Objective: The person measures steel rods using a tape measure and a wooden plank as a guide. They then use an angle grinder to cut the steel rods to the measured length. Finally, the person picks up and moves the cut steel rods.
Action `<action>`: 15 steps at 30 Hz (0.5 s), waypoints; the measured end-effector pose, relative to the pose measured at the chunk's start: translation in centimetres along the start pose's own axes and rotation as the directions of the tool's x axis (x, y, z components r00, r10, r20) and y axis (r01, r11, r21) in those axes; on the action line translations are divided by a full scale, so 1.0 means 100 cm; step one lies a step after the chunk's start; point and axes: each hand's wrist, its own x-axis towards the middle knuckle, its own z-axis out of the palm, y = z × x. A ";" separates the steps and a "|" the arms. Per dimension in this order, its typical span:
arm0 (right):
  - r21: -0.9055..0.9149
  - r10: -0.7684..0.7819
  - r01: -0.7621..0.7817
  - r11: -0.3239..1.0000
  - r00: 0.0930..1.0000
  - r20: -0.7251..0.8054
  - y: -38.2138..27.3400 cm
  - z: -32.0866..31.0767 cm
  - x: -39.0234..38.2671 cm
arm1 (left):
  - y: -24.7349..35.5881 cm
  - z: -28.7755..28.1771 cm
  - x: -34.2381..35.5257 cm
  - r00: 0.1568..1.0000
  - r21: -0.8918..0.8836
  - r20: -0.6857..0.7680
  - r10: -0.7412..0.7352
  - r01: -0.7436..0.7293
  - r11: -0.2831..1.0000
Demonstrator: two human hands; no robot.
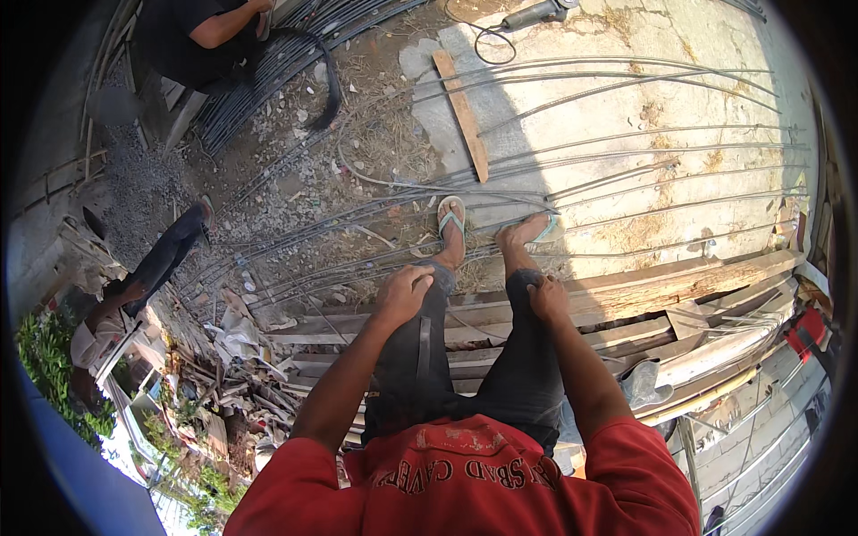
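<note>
My left hand [404, 296] lies on my left knee, fingers draped over the dark trouser leg with nothing in them. Over on the other knee rests my right hand [548, 298], its fingers bent down around the side of the leg and also without a tool. A narrow grey strip [424, 347] lies along my left thigh, its kind unclear. Below my knees my feet, in light flip-flops [451, 214], stand among long steel rebars [617, 179] spread across the ground.
Stacked timber planks [697, 290] are under and beside me. A loose board [462, 118] crosses the rebars ahead, with a corded angle grinder [539, 14] beyond. One person [192, 45] is at far left beside bundled rebar [259, 89]; another [165, 259] is at left by scrap wood.
</note>
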 end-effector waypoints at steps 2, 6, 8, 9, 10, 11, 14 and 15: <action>-0.031 -0.110 0.111 0.993 0.994 0.016 0.010 0.030 0.078 | -0.061 0.039 0.064 0.975 0.039 -0.014 -0.221 0.221 0.975; -0.143 -0.246 0.222 0.965 0.951 -0.185 0.013 0.085 0.254 | -0.169 0.123 0.169 0.970 0.052 -0.025 -0.242 0.243 0.969; -0.099 -0.234 0.218 0.971 0.952 -0.199 -0.005 0.092 0.326 | -0.195 0.157 0.204 0.976 -0.016 0.025 -0.215 0.215 0.976; -0.147 -0.308 0.279 0.949 0.919 -0.246 -0.008 0.103 0.353 | -0.198 0.169 0.212 0.983 -0.069 0.078 -0.166 0.171 0.983; -0.200 -0.378 0.331 0.922 0.879 -0.290 -0.007 0.116 0.376 | -0.195 0.179 0.215 0.983 -0.110 0.096 -0.159 0.169 0.979; -0.279 -0.395 0.332 0.901 0.894 -0.213 0.000 0.128 0.397 | -0.191 0.187 0.217 0.983 -0.156 0.115 -0.141 0.158 0.975; -0.442 -0.405 0.343 0.829 0.913 -0.052 0.017 0.152 0.429 | -0.200 0.199 0.209 0.905 -0.040 0.383 -0.183 0.214 0.976; -0.459 -0.403 0.335 0.822 0.913 -0.055 0.022 0.154 0.431 | -0.202 0.198 0.213 0.905 -0.068 0.374 -0.201 0.243 0.968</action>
